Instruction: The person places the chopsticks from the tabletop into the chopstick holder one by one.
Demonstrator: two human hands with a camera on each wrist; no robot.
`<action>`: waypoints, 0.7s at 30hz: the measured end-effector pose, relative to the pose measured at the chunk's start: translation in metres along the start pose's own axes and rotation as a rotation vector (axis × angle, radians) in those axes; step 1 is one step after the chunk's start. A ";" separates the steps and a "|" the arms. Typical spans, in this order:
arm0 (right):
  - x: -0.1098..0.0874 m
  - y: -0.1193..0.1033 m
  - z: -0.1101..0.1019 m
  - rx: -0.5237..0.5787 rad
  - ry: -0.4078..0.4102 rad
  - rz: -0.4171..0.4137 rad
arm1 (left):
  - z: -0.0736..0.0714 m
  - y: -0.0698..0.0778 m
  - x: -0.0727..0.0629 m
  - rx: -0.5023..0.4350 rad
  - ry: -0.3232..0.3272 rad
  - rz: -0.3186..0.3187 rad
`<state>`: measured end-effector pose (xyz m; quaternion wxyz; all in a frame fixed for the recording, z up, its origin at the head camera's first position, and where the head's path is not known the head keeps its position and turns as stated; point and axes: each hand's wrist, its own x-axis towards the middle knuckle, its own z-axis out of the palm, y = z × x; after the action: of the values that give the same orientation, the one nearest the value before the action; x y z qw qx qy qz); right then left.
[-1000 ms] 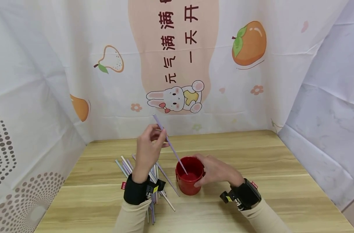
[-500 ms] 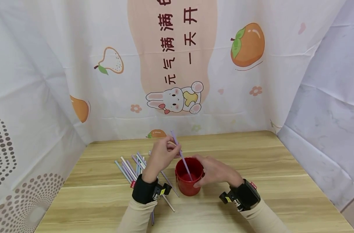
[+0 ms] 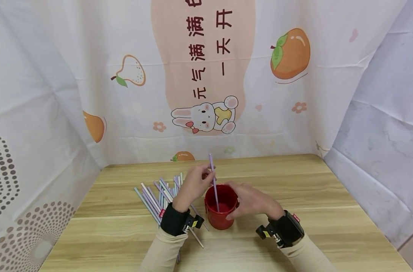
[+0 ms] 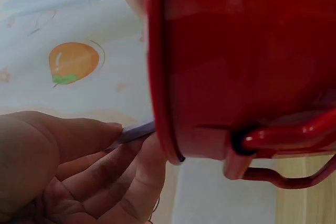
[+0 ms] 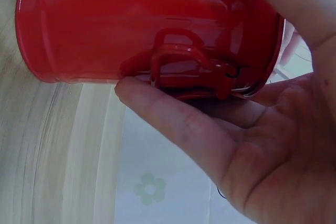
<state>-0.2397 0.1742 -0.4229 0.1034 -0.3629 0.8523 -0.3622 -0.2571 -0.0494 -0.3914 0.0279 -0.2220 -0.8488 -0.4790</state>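
My left hand (image 3: 194, 186) pinches a thin lilac straw (image 3: 215, 192) between thumb and fingers. The straw stands nearly upright, its lower end inside a small red metal bucket (image 3: 221, 220) and its top sticking up past my fingers. In the left wrist view, the straw (image 4: 137, 131) passes over the bucket's rim from my thumb tip. On the bucket's right side, my right hand (image 3: 255, 198) grips it, with the thumb at the front and fingers around the back. The right wrist view shows the bucket's wire side handle (image 5: 184, 56) between thumb and fingers.
Left of the bucket lies a loose pile of lilac, white and pale blue straws (image 3: 152, 198), partly hidden under my left forearm. One white straw (image 3: 197, 238) points toward the front. A printed cloth (image 3: 142, 113) hangs behind the wooden table (image 3: 312, 196).
My left hand has moved right and slightly down, bringing the lilac straw from a slant to nearly upright in the bucket. My right hand keeps its hold on the bucket.
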 end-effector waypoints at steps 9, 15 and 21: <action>0.000 -0.001 0.001 -0.001 -0.013 0.021 | 0.007 -0.010 0.005 0.035 -0.007 0.029; -0.001 -0.001 0.000 0.009 -0.013 0.017 | -0.003 -0.012 -0.002 0.031 -0.041 -0.081; -0.001 -0.002 0.001 -0.013 -0.004 0.031 | -0.037 -0.021 -0.017 0.016 -0.020 -0.214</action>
<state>-0.2377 0.1733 -0.4228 0.1085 -0.3510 0.8601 -0.3541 -0.2568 -0.0954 -0.3927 -0.0300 -0.1344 -0.8718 -0.4702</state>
